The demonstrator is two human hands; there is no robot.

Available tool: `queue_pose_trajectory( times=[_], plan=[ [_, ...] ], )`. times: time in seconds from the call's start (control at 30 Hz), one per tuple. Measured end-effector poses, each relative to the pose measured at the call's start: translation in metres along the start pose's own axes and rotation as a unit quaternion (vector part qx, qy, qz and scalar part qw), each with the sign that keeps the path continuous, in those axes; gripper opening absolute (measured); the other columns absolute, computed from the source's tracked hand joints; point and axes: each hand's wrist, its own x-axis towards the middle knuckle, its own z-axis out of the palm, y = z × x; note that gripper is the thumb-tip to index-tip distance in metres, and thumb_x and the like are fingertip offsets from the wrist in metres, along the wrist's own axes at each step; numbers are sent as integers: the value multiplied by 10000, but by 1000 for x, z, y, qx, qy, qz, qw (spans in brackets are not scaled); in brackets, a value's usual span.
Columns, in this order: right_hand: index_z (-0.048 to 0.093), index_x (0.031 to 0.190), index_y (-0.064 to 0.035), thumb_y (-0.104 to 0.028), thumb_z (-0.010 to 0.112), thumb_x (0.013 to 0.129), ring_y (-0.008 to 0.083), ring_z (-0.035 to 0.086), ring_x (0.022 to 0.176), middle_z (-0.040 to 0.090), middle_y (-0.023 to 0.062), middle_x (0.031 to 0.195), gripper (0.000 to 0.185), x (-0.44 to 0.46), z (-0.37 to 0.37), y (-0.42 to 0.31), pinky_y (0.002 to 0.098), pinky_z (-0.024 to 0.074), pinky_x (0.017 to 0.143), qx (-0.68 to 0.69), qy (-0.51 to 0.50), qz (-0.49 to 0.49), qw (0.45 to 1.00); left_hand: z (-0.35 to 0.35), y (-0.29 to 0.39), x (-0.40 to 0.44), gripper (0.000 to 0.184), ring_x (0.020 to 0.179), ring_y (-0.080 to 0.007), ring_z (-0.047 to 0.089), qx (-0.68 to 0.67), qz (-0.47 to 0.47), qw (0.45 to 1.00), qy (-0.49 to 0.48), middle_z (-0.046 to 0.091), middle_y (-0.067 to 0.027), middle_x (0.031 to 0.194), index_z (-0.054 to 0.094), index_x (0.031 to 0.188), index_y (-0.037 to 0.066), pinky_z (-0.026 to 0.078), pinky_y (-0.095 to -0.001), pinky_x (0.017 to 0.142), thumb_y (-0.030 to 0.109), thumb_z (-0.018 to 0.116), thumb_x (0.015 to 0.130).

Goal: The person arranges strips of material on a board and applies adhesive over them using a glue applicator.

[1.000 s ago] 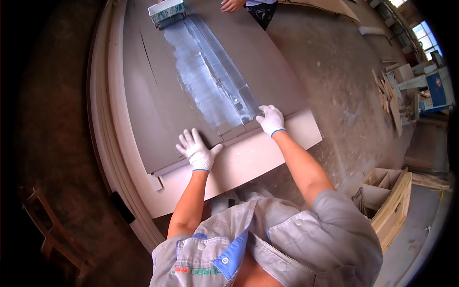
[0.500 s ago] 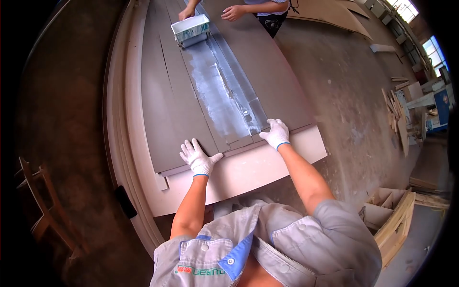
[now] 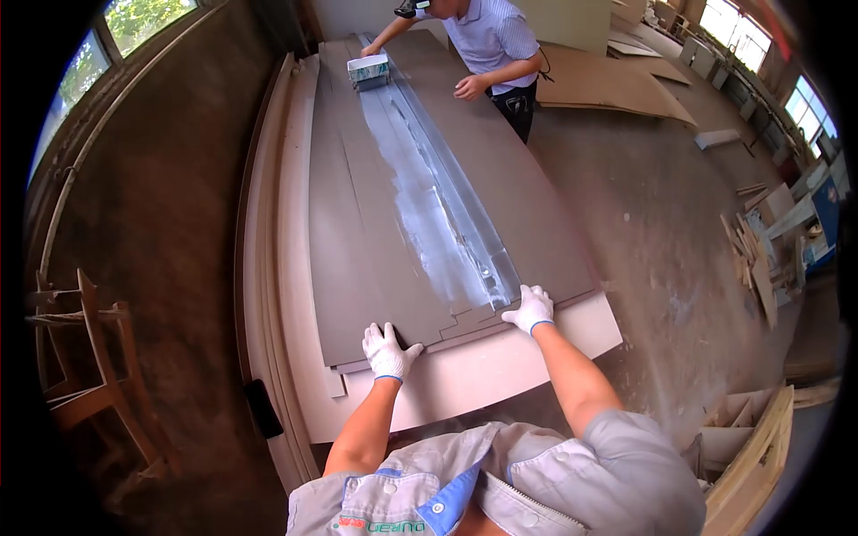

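My left hand (image 3: pixel 388 351), in a white knit glove, rests with fingers spread on the near edge of the grey-brown panels (image 3: pixel 357 259). My right hand (image 3: pixel 533 309), gloved alike, lies open on the same edge farther right, its thumb close to the end of the wet strip. A whitish, wet-looking coating (image 3: pixel 429 232) runs lengthwise over the middle of the panels, beside a smoother bluish band. Near the far end, a co-worker's hand grips a roller applicator with a white, paint-smeared tray (image 3: pixel 369 70). Below the panels, a pale board (image 3: pixel 483 375) juts out towards me.
The co-worker (image 3: pixel 496 45) leans over the stack's far right side. Long pale strips (image 3: pixel 268 268) line its left side. A wooden frame (image 3: pixel 98 357) stands at left. Brown sheets (image 3: pixel 617 94) lie at the back right, and a wooden crate (image 3: pixel 746 456) sits at lower right.
My view has tilted up, showing more of the far end and the co-worker. The roller applicator has moved farther away along the strip. Both my hands remain on the near edge.
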Motion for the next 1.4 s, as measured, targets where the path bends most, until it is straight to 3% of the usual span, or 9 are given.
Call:
queue_pose_trajectory(
  times=[0.1,0.17,0.3,0.37,0.57,0.63,0.77,1.23,1.4],
  plan=[
    [559,1561,-60,-477,918,759,386,548,1428,576,210,1531,973,0,-8,-9,475,464,1212,-21,-22,19,999,-21,6,2,979,1507,-500,417,-2,0,999,-46,469,-358,1601,603,1495,-1,320,-590,1263,570,914,762],
    [575,1544,-61,-468,893,758,388,549,1428,585,222,1506,940,0,-2,-4,466,472,1204,-10,-3,0,1000,-4,-3,3,914,1509,-522,399,-7,16,1000,-14,464,-378,1592,626,1478,10,295,-610,1267,589,863,811],
    [682,1415,-87,-619,904,704,409,576,1415,633,234,1454,915,-2,-12,-15,503,460,1205,42,-5,26,999,-2,15,12,924,1521,-537,384,-11,-59,998,-28,443,-378,1617,630,1456,-31,305,-603,1282,612,833,824],
    [621,1446,-50,-594,923,715,384,546,1437,597,217,1489,960,-4,-10,-29,509,444,1205,-22,-17,53,998,-13,44,21,956,1532,-499,390,-33,-143,986,-79,421,-370,1634,611,1410,-96,341,-547,1290,581,893,797],
    [559,1494,-19,-580,927,720,388,526,1429,573,226,1488,1024,7,-6,-30,499,417,1217,-33,-19,43,998,2,70,33,992,1523,-467,408,12,-184,981,-52,451,-343,1603,604,1379,-127,364,-518,1284,547,951,737],
    [535,1522,-10,-590,924,717,393,517,1437,563,231,1499,1066,8,-9,-31,495,416,1216,-39,-51,58,996,1,71,34,980,1523,-460,408,13,-189,980,-63,448,-341,1598,605,1375,-121,367,-516,1282,527,954,728],
    [546,1490,6,-626,940,682,374,546,1400,585,232,1471,1099,7,6,-28,513,413,1186,-12,23,48,999,3,75,35,972,1519,-471,405,1,-193,980,-53,440,-345,1598,604,1370,-130,356,-519,1287,514,947,729],
    [569,1464,14,-667,916,703,386,540,1406,589,243,1470,1079,6,-11,-36,510,405,1197,-39,-21,50,998,-6,74,32,1029,1535,-470,390,35,-184,979,-75,426,-327,1619,572,1435,-142,302,-502,1324,545,930,758],
    [567,1483,10,-690,909,707,352,552,1408,592,211,1491,1099,4,-9,-35,498,404,1191,-55,-30,59,996,-28,69,44,963,1475,-460,461,6,-197,974,-114,504,-322,1536,616,1404,-109,424,-493,1246,545,924,768]
  ],
)
